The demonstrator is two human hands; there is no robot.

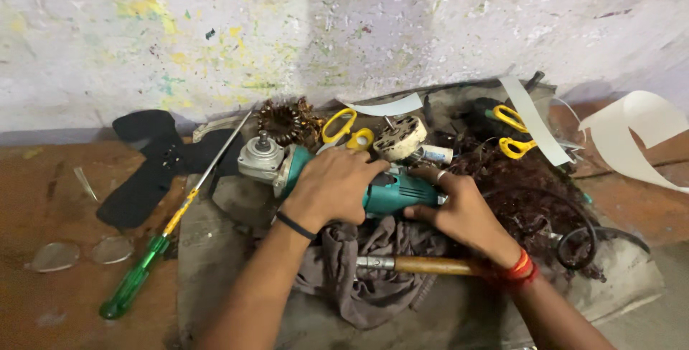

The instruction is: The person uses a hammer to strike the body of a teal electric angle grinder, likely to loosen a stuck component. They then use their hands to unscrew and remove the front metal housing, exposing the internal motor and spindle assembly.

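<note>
Teal angle grinder [391, 190] lying on its side on the cluttered worktop [215, 249], long axis running left to right, grey gear head and spindle pointing left toward the green-handled screwdriver [154, 249]; left hand [331, 188] wrapped over the front of the body, fingers [362, 170] curled and clamped on the housing; right hand [459, 210] gripping the tail end, fingers pressed on it; wooden-handled hammer [420, 264] and grey rag [359, 278] just below; yellow scissors [344, 129] and copper winding [286, 122] crowding behind, wall close; open room only to the left, beyond the screwdriver.
</note>
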